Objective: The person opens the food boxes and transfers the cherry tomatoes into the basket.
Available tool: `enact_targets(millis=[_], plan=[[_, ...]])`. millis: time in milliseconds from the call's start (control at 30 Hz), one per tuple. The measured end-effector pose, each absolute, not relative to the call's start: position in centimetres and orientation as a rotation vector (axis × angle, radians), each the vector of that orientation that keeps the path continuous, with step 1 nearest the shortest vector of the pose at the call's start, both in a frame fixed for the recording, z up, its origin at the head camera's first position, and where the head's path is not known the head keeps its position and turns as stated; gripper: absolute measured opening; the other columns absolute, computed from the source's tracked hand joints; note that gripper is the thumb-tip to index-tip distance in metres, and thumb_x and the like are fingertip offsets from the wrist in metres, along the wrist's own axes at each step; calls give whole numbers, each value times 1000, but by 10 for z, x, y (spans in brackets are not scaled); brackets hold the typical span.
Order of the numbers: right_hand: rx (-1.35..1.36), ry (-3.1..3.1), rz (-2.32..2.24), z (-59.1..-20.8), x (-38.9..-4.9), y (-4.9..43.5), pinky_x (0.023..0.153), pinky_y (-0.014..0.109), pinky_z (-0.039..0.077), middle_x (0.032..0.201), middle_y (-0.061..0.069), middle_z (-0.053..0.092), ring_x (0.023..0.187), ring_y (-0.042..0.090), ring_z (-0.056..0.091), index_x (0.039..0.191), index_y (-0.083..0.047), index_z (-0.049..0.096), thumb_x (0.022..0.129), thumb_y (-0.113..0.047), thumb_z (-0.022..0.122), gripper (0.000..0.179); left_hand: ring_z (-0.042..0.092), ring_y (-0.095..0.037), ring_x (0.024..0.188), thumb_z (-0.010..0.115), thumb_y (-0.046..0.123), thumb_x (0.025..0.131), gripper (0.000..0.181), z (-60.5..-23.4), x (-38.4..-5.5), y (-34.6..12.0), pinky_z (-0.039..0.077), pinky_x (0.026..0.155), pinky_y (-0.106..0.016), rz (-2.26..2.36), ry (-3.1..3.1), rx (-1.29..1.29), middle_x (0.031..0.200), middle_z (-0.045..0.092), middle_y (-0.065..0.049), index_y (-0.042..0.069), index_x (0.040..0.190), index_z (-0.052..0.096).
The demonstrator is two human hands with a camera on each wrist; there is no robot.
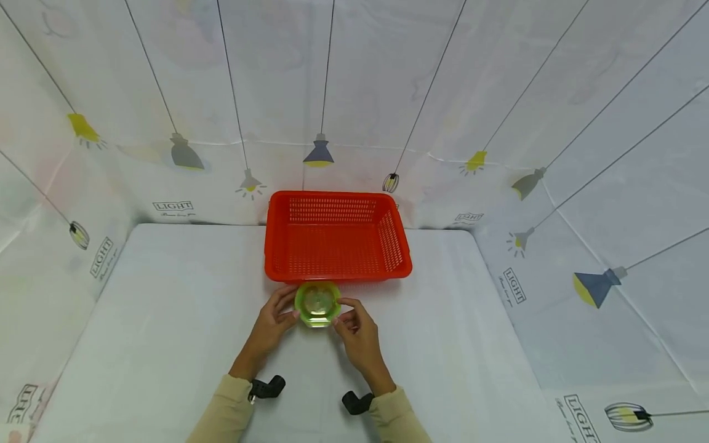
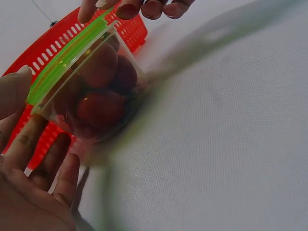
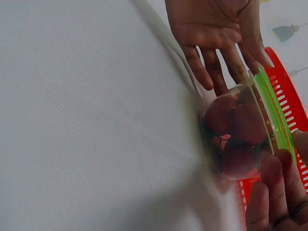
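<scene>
A clear plastic container [image 1: 318, 300] with a bright green lid [image 2: 67, 62] is held between both hands in front of the basket. Several round, dark red fruits [image 2: 101, 108], like small tomatoes, show through its wall. My left hand [image 1: 271, 326] grips the left side, with thumb and fingers at the lid's edge. On the opposite side my right hand [image 1: 361, 341] pinches the rim between thumb and fingers. Both wrist views show the container tilted in the picture, its lid side toward the basket.
A red perforated plastic basket [image 1: 338, 275] stands just beyond the container, near the back edge of the white-covered table [image 1: 183, 320]. A white wall sheet [image 1: 365, 80] printed with hanging lamps surrounds the table at the back and sides.
</scene>
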State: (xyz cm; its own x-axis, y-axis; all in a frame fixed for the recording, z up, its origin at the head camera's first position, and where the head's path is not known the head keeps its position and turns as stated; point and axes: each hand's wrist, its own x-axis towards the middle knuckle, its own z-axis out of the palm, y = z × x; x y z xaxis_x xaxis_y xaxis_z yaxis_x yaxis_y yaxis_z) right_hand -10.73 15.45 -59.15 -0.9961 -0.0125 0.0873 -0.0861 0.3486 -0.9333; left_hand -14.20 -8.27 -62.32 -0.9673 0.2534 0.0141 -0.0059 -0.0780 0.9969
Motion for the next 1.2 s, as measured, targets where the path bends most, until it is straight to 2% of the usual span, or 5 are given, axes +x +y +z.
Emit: enact_targets(millis=[133, 467, 767, 1067, 1200], plan=[[96, -2516, 1803, -593, -109, 155, 65, 22, 51, 91, 8, 71, 76, 14, 64, 134, -18, 67, 100, -14, 74, 34, 56, -24, 136, 69, 9, 103, 62, -622, -142, -81, 51, 100, -17, 2166, 2003, 264, 159, 53, -18, 9, 159, 43], [-15, -2433, 2027, -594, -108, 154, 73, 25, 61, 95, 12, 74, 80, 12, 69, 116, -14, 77, 99, -8, 73, 18, 51, -37, 143, 70, 11, 103, 63, -620, -139, -78, 51, 102, -18, 2166, 1985, 260, 159, 53, -17, 10, 159, 43], [-118, -2282, 2209, -586, -105, 160, 78, 26, 63, 100, 23, 72, 82, 14, 70, 118, -4, 76, 98, -2, 73, 21, 41, -24, 155, 60, 29, 110, 56, -626, -140, -77, 40, 111, -9, 2159, 1927, 181, 164, 49, -6, 18, 161, 42], [-164, -2269, 2219, -582, -98, 185, 86, 34, 64, 101, 21, 69, 87, 17, 72, 120, -4, 75, 101, -3, 70, 20, 31, -26, 161, 61, 18, 109, 54, -631, -140, -76, 39, 114, -11, 2203, 1820, 210, 169, 41, -6, 20, 161, 43], [-202, -2292, 2174, -582, -98, 203, 88, 33, 64, 105, 23, 68, 90, 18, 71, 121, -6, 74, 102, -6, 71, 20, 26, -24, 163, 61, 17, 109, 54, -632, -139, -76, 37, 115, -9, 2218, 1799, 211, 171, 39, -5, 19, 161, 44]])
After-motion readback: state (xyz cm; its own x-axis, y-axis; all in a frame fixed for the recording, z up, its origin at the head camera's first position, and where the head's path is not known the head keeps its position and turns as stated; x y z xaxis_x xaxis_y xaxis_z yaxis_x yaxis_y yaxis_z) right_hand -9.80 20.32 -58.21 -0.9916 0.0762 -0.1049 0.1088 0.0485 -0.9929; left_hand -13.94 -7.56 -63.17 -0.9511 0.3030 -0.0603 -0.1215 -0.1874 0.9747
